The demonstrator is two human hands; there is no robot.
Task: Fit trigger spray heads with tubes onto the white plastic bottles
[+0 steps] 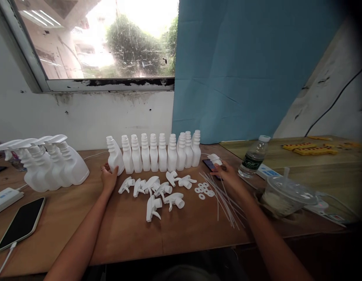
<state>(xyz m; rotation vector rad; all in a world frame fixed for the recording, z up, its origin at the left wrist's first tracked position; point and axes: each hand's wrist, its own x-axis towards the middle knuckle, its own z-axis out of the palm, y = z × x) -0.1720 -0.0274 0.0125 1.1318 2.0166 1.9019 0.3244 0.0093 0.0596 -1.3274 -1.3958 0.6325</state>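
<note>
My left hand [108,178] grips the lower part of a white plastic spray bottle [114,157], the leftmost in a row; part of its fingers are behind the bottle. To its right stand several more upright, uncapped bottles [153,154]. At the row's other end, my right hand [224,174] has its fingers closed at a small white piece [215,159], whose kind I cannot make out, above a dark phone [210,166]. Between my arms lie several white trigger spray heads [153,207]. White ring washers [202,196] and thin clear tubes [224,199] are near my right forearm.
Bottles with trigger heads fitted [56,166] stand at the left, behind a charging phone [22,222] and a power strip [6,199]. On the right are a water bottle [252,160], a lidded cup with a straw [282,197] and yellow pieces [312,149]. A blue curtain [242,70] hangs behind.
</note>
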